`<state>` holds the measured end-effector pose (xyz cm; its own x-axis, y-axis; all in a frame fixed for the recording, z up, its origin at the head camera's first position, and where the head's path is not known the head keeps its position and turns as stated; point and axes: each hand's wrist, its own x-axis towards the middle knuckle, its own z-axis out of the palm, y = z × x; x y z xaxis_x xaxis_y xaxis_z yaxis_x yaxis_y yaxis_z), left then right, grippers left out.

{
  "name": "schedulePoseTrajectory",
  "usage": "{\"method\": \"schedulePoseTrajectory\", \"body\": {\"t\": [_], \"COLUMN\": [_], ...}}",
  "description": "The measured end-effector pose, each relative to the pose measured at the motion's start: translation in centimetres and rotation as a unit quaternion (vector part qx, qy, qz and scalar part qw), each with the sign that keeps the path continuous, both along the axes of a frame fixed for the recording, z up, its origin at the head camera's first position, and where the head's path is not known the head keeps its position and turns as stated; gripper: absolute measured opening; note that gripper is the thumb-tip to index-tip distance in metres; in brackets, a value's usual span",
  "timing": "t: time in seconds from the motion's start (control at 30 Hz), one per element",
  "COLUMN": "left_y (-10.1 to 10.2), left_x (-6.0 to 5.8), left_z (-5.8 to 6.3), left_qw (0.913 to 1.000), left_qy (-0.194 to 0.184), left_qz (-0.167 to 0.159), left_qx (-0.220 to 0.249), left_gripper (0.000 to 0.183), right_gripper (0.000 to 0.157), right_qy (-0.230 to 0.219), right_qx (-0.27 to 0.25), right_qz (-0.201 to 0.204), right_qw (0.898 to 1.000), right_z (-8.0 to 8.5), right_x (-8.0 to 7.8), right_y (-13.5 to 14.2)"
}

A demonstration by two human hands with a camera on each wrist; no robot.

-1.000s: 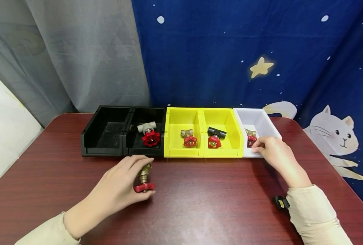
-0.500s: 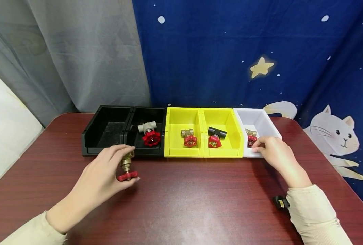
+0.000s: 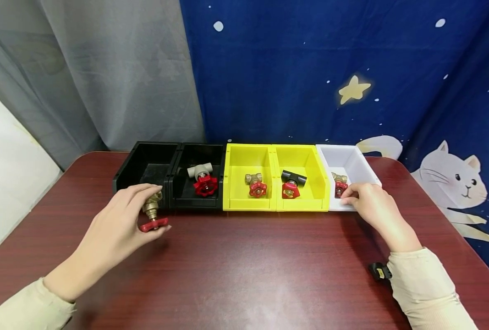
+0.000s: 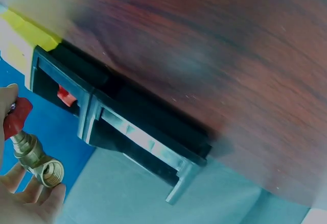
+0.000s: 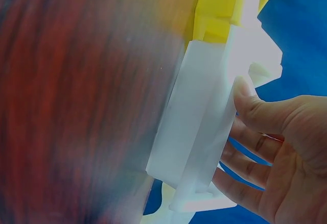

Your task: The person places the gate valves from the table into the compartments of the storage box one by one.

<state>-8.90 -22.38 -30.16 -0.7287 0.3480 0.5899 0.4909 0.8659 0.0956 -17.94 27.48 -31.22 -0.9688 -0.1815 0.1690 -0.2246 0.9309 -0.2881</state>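
Note:
My left hand (image 3: pixel 111 225) holds a brass valve (image 3: pixel 151 209) with a red handwheel, thumb at the wheel and fingers at the body. It hangs before the front of the left black bin (image 3: pixel 149 173); the left wrist view shows the threaded mouth of the valve (image 4: pixel 48 170). At the white bin (image 3: pixel 353 166), my right hand (image 3: pixel 370 204) rests over the front edge, its thumb touching the rim in the right wrist view. Those fingers are loosely extended, their tips partly hidden by the bin wall. Just beyond them lies a small brass valve (image 3: pixel 340 183) with a red wheel.
The second black bin holds a grey valve (image 3: pixel 200 172). In the left yellow bin (image 3: pixel 248 205) sits a brass valve (image 3: pixel 254 183), in the right one a black-bodied valve (image 3: pixel 292 181). All bins stand in a row on the reddish-brown table (image 3: pixel 244 266), curtains (image 3: pixel 269 68) behind.
My left hand has moved left and away from me with the brass valve, from before the second black bin to before the left one. My right hand has stayed at the white bin.

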Motion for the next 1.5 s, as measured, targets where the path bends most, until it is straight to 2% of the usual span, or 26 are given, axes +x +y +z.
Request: {"method": "schedulePoseTrajectory", "body": {"t": [0.3, 0.57, 0.83, 1.03, 1.5], "left_y": [-2.0, -4.3, -5.7, -6.2, -6.1], "left_x": [-1.5, -2.9, -4.1, -5.2, -7.9], "left_z": [0.6, 0.2, -0.1, 0.1, 0.4], "left_qw": [0.9994, 0.9989, 0.9983, 0.9974, 0.9947], "left_qy": [-0.013, -0.016, -0.032, -0.055, -0.092], "left_qz": [0.021, 0.038, 0.046, 0.046, 0.022], "left_qx": [0.026, 0.023, 0.018, 0.009, -0.039], "left_gripper": [0.079, 0.085, 0.083, 0.082, 0.081], "right_gripper": [0.005, 0.005, 0.006, 0.005, 0.004], "right_qy": [-0.003, -0.001, -0.001, -0.004, -0.009], "right_qx": [0.001, 0.002, -0.001, -0.001, 0.000], "right_qz": [-0.002, -0.002, -0.003, -0.003, -0.005], "right_qw": [1.000, 1.000, 1.000, 1.000, 1.000], "right_z": [-0.1, -0.1, 0.0, 0.0, 0.1], "right_x": [0.0, -0.1, 0.0, 0.0, 0.0], "right_y": [0.0, 0.0, 0.0, 0.0, -0.1]}}
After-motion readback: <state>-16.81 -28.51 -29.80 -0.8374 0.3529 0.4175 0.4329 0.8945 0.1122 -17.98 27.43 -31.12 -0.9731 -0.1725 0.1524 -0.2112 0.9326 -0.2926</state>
